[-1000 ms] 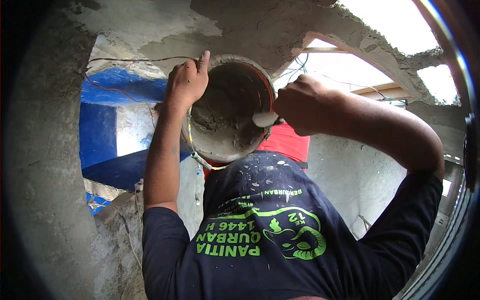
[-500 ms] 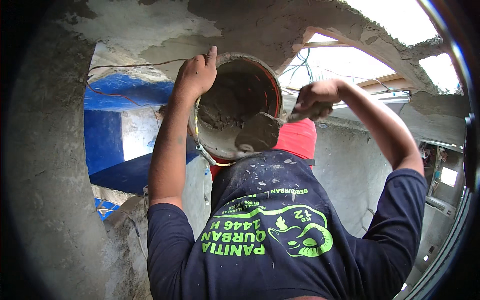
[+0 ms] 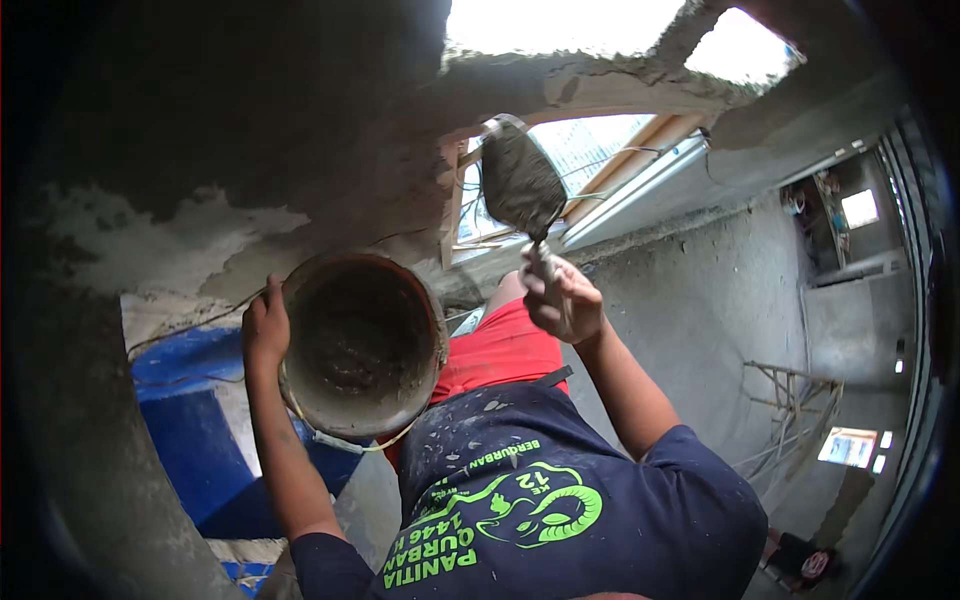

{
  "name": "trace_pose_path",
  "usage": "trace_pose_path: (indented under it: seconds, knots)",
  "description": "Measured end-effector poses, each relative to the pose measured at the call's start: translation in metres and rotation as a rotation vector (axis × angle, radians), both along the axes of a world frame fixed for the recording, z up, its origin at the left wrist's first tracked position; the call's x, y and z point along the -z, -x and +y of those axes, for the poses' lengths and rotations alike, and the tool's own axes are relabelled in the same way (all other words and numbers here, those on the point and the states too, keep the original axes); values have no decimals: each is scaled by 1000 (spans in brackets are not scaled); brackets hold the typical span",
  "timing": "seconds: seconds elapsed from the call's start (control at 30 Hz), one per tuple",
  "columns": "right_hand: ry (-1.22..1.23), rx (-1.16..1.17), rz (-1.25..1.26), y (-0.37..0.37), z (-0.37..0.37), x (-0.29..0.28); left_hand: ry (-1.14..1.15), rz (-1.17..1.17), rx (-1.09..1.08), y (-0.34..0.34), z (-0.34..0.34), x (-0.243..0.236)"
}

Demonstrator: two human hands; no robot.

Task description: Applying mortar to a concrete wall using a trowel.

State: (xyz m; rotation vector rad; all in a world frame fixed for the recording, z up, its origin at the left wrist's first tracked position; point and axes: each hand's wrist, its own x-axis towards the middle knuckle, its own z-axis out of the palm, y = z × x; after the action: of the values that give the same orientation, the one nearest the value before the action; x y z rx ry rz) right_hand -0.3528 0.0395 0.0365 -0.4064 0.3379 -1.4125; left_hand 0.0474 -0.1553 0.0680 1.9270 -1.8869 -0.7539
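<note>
My left hand is closed on the left side of a round bucket, its thumb reaching up along the rim. Wet grey mortar lies inside the bucket, which rests against my front, its mouth turned toward me. A thin handle with a pale grip hangs along the bucket's near side. To the right, my right hand is wrapped round the handle of a mason's trowel. Grey mortar coats the visible face of its blade, which is raised clear of the bucket and points toward the window opening.
Beyond the trowel is a wood-framed window opening with wires across it. Patchy plaster covers the wall at far left. Blue panels stand lower left. A wooden trestle is at right, and a person is at lower right.
The trowel has come up out of the bucket and swung away, now loaded with mortar. My view has turned, so the bucket sits lower and further left. My left hand still holds it.
</note>
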Motion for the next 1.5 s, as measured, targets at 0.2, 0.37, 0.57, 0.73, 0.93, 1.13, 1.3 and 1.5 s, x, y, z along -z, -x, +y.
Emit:
trace_pose_path:
  seconds: [0.2,0.37,0.57,0.73,0.93,1.13,1.3,1.5]
  knots:
    - [-103,682,418,18,-33,0,-25,34,29,-16,-16,22]
    - [-32,1008,1120,36,-80,42,-81,-42,-60,-9,-11,10]
    - [46,1285,1767,65,-134,84,-89,-7,-49,-25,-9,17]
    - [78,1261,1795,70,-114,138,-53,-21,-117,-27,-9,21]
    - [57,1358,1695,65,-100,108,-131,-105,-140,-25,-3,11]
    - [111,1427,1606,61,-161,96,-118,-19,-110,-20,-7,10]
    - [168,1094,1666,30,-128,120,-120,-99,-141,-9,3,-5]
    - [188,1367,1711,47,-134,87,-103,-94,-185,-23,3,8]
